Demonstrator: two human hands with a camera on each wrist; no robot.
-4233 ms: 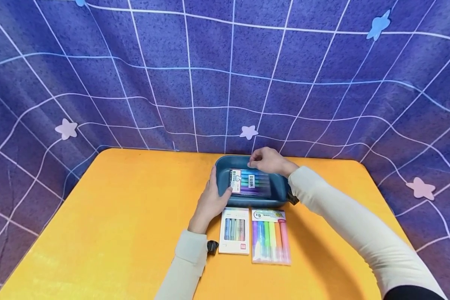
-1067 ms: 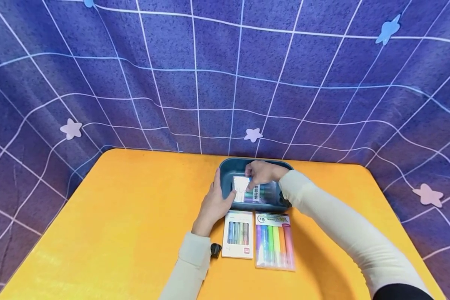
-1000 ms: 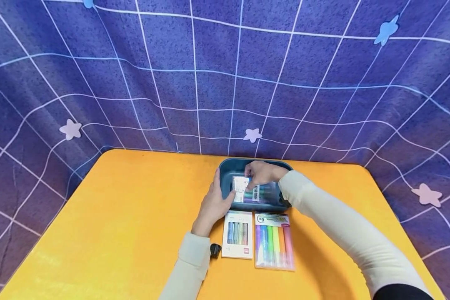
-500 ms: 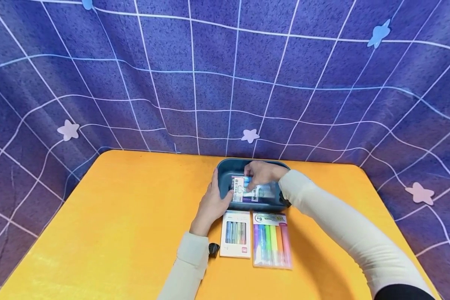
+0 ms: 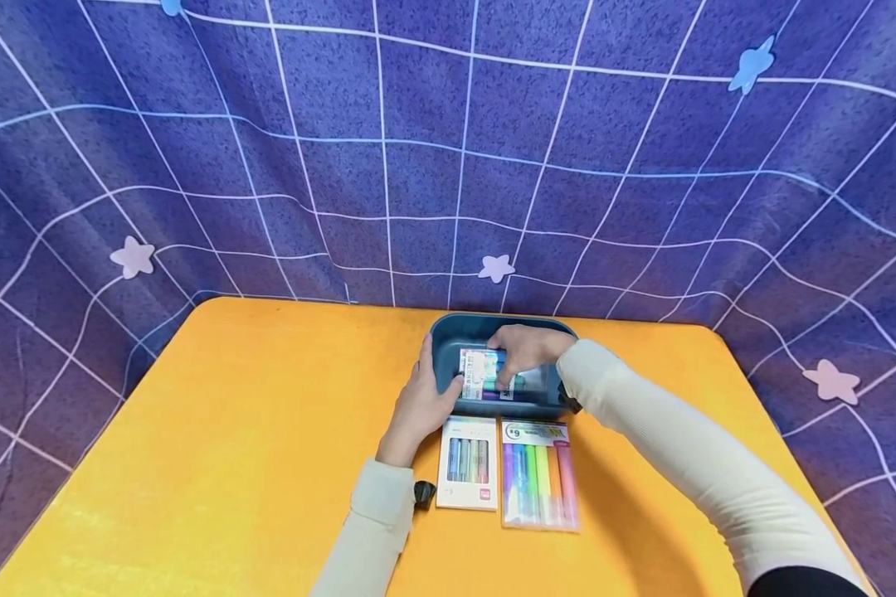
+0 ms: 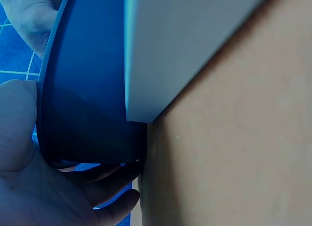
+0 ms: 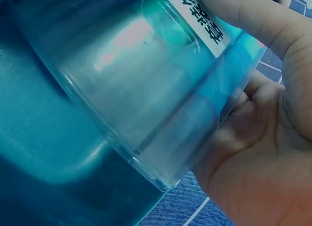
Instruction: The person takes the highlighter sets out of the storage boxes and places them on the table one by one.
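Note:
A dark teal plastic bin (image 5: 448, 332) sits near the table's far edge. My left hand (image 5: 421, 404) holds its left end, the thumb at the rim and the fingers along the outside wall, also seen in the left wrist view. Inside the bin is a clear pack of markers (image 5: 481, 377) with a white label. My right hand (image 5: 526, 348) reaches in and grips this pack by its sides, thumb on the near face. In the right wrist view the clear marker pack (image 7: 161, 99) stands tilted in the hand, and its fingertips are partly hidden.
A white marker box (image 5: 466, 493) with a window and a clear pack of coloured highlighters (image 5: 541, 489) lie side by side in front of the bin. The yellow table (image 5: 269, 431) ends at a blue grid-patterned curtain (image 5: 418, 182) behind.
From above the bin's far side, my right hand has come down onto the marker pack and gripped it. The pack's tilt has shifted slightly. My left hand stays at the bin's end.

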